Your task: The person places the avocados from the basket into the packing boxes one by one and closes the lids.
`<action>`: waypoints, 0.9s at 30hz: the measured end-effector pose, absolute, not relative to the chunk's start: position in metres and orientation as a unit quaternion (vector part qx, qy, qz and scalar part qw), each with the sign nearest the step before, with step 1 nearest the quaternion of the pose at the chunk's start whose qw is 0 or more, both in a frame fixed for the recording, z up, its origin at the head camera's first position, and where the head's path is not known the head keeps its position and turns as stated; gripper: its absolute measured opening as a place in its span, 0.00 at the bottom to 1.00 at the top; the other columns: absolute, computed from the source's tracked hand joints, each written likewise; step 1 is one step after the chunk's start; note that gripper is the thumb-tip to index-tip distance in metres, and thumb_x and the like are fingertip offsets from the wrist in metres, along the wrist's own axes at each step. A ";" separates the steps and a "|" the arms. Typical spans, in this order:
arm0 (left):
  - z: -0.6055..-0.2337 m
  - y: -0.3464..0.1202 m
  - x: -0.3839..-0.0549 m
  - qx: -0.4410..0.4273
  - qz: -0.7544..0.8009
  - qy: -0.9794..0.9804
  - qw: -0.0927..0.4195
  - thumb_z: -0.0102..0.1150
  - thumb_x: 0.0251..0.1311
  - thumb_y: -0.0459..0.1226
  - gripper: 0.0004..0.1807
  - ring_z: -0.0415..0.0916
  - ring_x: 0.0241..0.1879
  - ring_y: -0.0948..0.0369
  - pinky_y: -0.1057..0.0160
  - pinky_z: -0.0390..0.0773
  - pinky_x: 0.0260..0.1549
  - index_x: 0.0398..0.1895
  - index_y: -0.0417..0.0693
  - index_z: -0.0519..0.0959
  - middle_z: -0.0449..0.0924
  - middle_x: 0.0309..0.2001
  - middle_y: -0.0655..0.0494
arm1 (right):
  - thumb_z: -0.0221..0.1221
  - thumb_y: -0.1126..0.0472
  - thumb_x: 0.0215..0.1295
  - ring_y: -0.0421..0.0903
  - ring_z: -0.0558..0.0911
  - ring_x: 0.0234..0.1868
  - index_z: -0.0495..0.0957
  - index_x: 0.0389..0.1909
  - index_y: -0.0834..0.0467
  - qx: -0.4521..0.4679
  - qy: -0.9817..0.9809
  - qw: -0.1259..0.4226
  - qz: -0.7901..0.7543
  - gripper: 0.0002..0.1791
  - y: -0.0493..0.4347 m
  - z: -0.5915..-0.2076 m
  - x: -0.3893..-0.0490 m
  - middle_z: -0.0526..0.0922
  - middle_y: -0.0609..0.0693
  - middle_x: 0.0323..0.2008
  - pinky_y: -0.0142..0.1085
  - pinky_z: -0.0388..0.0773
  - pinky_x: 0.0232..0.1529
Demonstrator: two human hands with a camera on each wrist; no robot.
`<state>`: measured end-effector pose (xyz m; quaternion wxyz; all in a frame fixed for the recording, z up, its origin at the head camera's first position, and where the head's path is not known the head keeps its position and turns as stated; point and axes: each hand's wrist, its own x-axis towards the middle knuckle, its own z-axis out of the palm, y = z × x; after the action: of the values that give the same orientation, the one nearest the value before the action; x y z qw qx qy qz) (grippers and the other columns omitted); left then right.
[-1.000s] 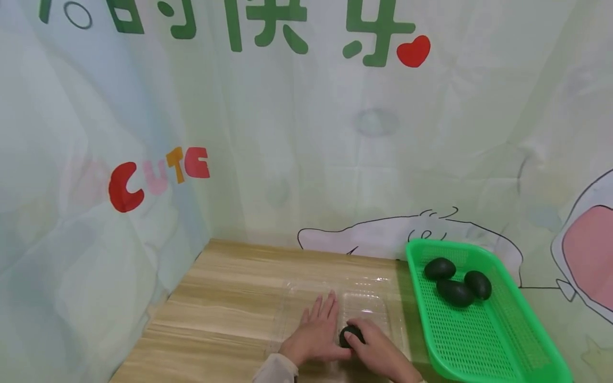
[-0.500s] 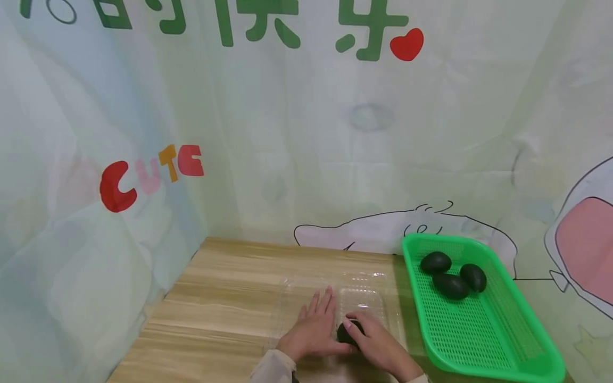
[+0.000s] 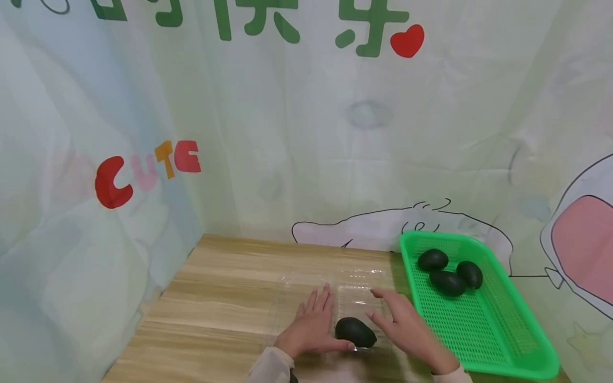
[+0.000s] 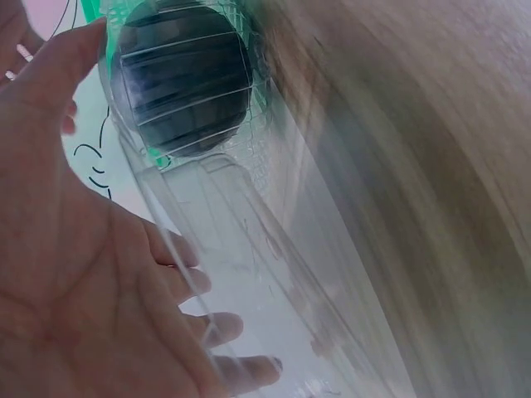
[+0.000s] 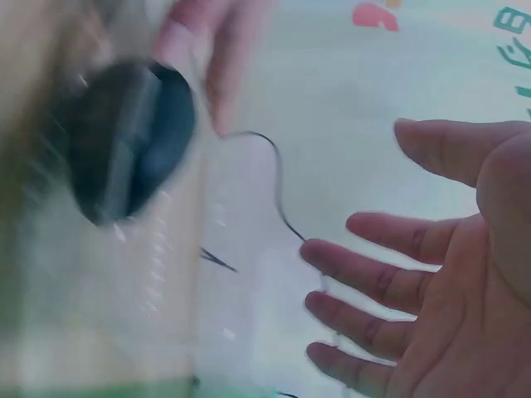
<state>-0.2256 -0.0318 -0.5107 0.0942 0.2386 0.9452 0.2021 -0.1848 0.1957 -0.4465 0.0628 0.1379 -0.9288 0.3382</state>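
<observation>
Pale printed curtain (image 3: 268, 133) behind, colored CUTE letters (image 3: 114, 183) at left, wood table (image 3: 210, 308) below. Clear plastic box (image 3: 351, 304) lies open on table. One dark fruit (image 3: 355, 332) sits on its side in the near end of the box's right half. Left hand (image 3: 308, 330) rests on box, fingers straight, thumb extended along near edge beside fruit. Right hand (image 3: 407, 327) is just right of fruit, apart from it, thumb and fingers wide, holding nothing. Green basket (image 3: 479, 335) at right holds three more dark fruits (image 3: 447, 283), clustered at far end.
</observation>
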 end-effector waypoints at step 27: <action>-0.509 -0.035 -0.225 0.242 0.194 0.946 0.094 0.61 0.45 0.76 0.72 0.40 0.80 0.39 0.30 0.52 0.70 0.81 0.39 0.46 0.37 0.82 0.42 | 0.62 0.53 0.69 0.78 0.71 0.58 0.64 0.66 0.77 0.066 -0.991 -0.047 0.104 0.37 0.326 -0.403 -0.271 0.68 0.81 0.61 0.67 0.75 0.49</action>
<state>-0.2250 -0.0347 -0.5085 0.0944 0.2423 0.9459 0.1942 -0.2715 0.3262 -0.4032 -0.0465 0.0660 -0.9913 0.1039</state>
